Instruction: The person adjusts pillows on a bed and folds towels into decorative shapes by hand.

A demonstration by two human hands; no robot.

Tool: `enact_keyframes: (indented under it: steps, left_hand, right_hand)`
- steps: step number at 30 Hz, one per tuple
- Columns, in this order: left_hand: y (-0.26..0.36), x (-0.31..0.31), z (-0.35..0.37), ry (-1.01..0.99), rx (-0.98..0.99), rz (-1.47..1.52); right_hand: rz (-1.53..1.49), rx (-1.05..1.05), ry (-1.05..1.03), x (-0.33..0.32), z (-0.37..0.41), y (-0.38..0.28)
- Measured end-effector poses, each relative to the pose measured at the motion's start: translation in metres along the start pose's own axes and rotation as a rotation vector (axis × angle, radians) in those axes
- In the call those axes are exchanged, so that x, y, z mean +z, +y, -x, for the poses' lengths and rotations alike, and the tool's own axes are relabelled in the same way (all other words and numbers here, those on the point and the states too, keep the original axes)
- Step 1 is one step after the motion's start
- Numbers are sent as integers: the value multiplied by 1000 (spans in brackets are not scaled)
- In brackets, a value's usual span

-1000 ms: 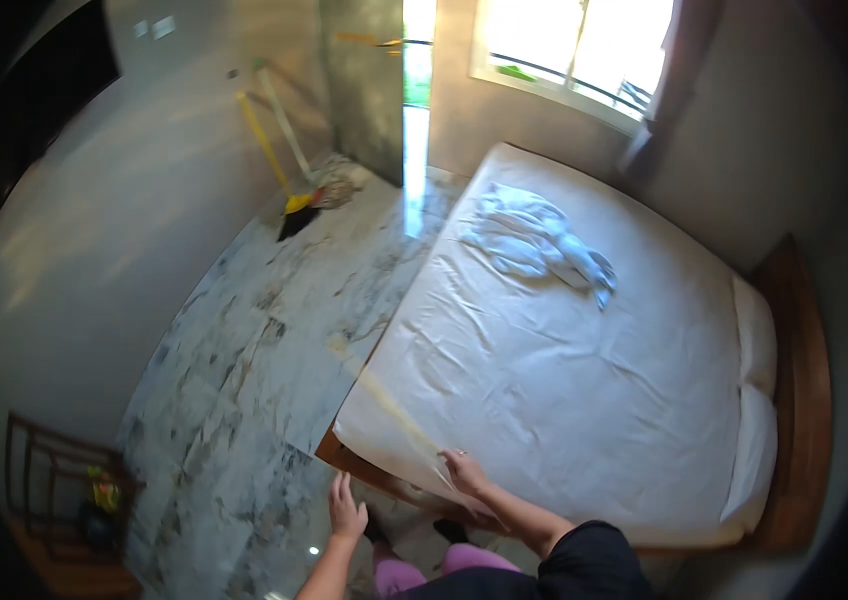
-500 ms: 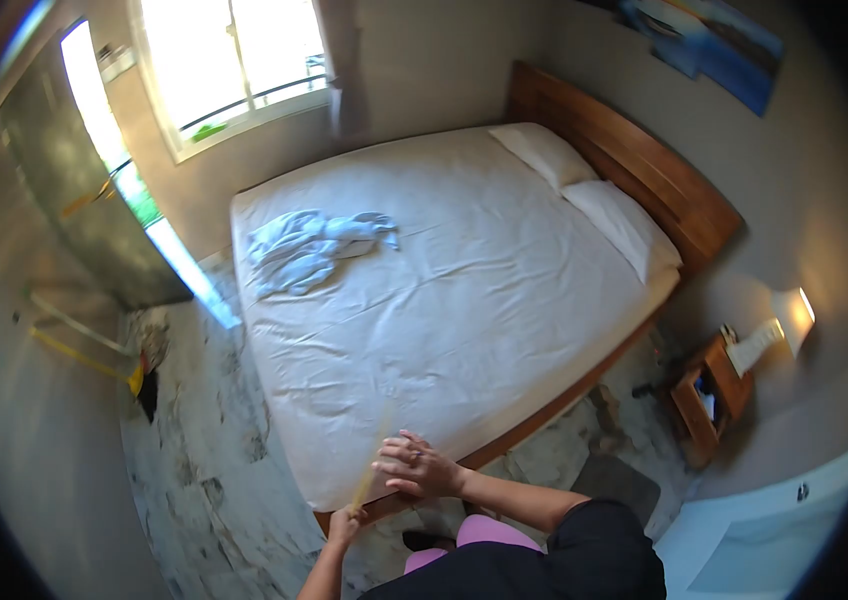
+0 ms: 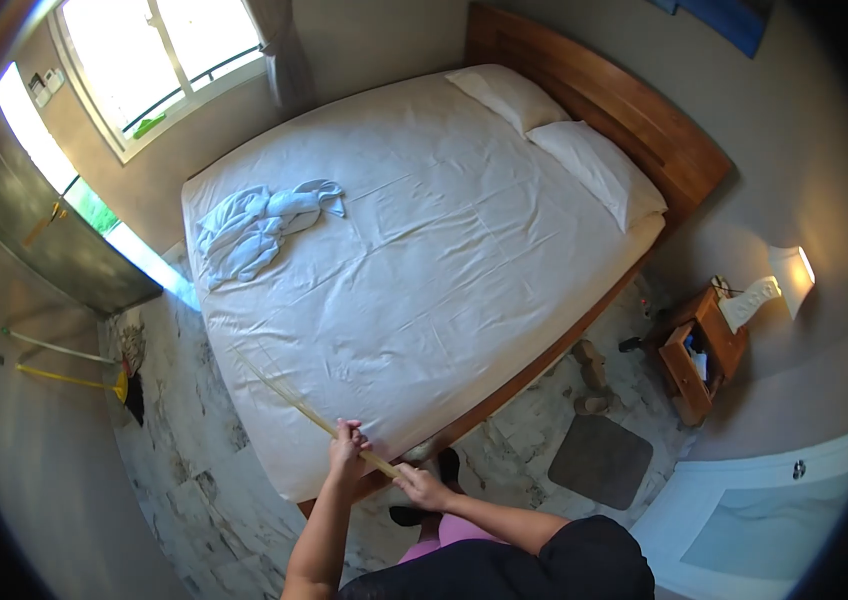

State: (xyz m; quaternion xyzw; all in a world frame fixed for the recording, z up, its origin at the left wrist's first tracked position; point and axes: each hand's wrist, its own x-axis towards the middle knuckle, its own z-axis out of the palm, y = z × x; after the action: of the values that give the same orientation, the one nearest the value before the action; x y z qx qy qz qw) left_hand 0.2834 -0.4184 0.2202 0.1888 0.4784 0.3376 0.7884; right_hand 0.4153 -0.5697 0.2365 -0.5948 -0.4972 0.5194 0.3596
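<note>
A thin, light yellowish stick (image 3: pixel 289 395) slants over the near left corner of the bed (image 3: pixel 384 290), its far end thin and pointing to the upper left. My left hand (image 3: pixel 348 444) is closed round it at mid-length. Lower down and to the right, my right hand (image 3: pixel 421 486) grips its near end. On the bed's left part lies a crumpled light blue cloth (image 3: pixel 262 228), apart from both hands. Two pale pillows (image 3: pixel 599 172) rest by the wooden headboard (image 3: pixel 634 110).
At the right stand a wooden nightstand (image 3: pixel 699 365) with an open drawer and a lit lamp (image 3: pixel 792 280). A grey mat (image 3: pixel 601 461) and slippers (image 3: pixel 591 370) lie on the floor. A yellow-handled broom (image 3: pixel 69 378) is at the left, near the door (image 3: pixel 54 230).
The view has shifted, so the bed appears higher and further left. The stick now slants to the upper left. My right hand, earlier with fingers spread, has closed on its near end.
</note>
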Motion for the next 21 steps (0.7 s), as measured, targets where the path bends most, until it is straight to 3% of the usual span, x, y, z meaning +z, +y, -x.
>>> enact_keyframes:
  steps: [2,4,5,6,8,9,12,14,15,16,17,18,20,21]
  left_hand:
    - [-1,15,3,22,-25,-135]
    - [15,43,26,115,-92,-348]
    - [16,43,34,123,-83,-513]
    - [14,31,37,74,-98,-501]
    - [4,-8,45,-20,-124,-474]
    - [-6,-31,50,42,-168,-379]
    - [-20,-71,86,329,-236,-340]
    - [-38,-103,110,465,-247,-347]
    - [-46,-115,120,527,-254,-348]
    - [-52,-122,130,554,-271,-315]
    - [-56,-127,140,577,-284,-282]
    - [-61,-130,148,597,-297,-245]
    - [-64,-129,161,592,-309,-229]
    - [-64,-131,165,570,-306,-227]
  right_hand:
    - [-23,20,27,-34,-9,-2]
    - [164,-100,291,-69,-34,26]
    - [116,-129,443,-91,-51,42]
    - [-50,-83,581,-107,-75,84]
    - [98,109,924,-154,-119,154]
    - [-75,305,913,-185,-132,156]
    - [-67,341,1193,-218,-176,166]
    - [239,546,1025,-176,-211,212]
    - [140,624,816,-128,-216,180]
    - [112,537,660,-60,-224,204]
    - [158,531,378,17,-222,225]
    - [117,448,73,68,-196,204]
    - [667,155,-684,123,-163,139]
    - [624,37,-756,140,-149,115]
